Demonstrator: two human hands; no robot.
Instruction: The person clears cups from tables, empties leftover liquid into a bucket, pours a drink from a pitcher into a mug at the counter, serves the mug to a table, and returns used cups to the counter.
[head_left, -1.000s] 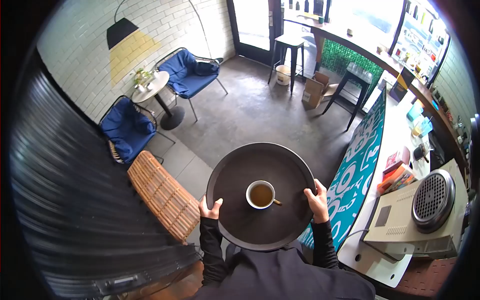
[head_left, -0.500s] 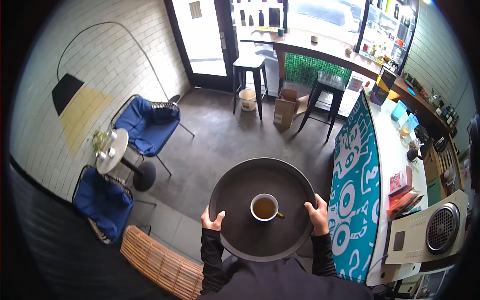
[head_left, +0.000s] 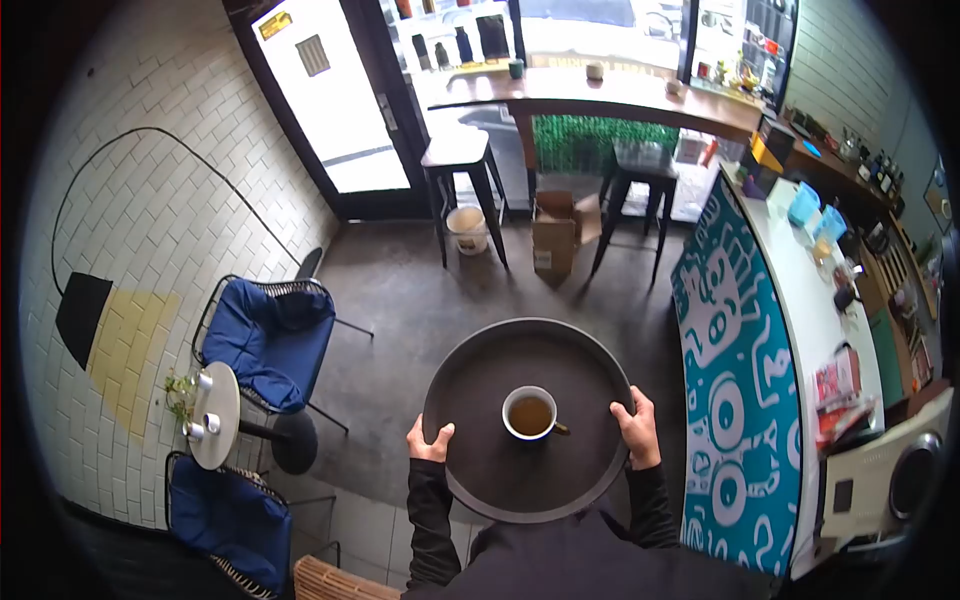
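A round dark serving tray [head_left: 500, 470] is held level in front of my body. On its left rim my left hand [head_left: 429, 442] is closed, thumb on top and fingers underneath. My right hand [head_left: 638, 428] grips the opposite rim in the same way. A white cup [head_left: 529, 413] of brown drink stands upright a little right of the tray's middle, its handle pointing right. Neither hand touches the cup. The fingers below the tray are mostly hidden.
A teal patterned counter [head_left: 740, 400] runs along my right. Blue-cushioned chairs [head_left: 265, 340] flank a small round table [head_left: 222, 430] on the left. Ahead are two stools [head_left: 640, 165], a cardboard box [head_left: 555, 235], a bucket [head_left: 467, 230] and a window bar [head_left: 600, 88].
The view has turned and moved forward; the stools and box look nearer, and the wicker bench has slid toward the bottom edge. Tray, cup and both hands keep their places together.
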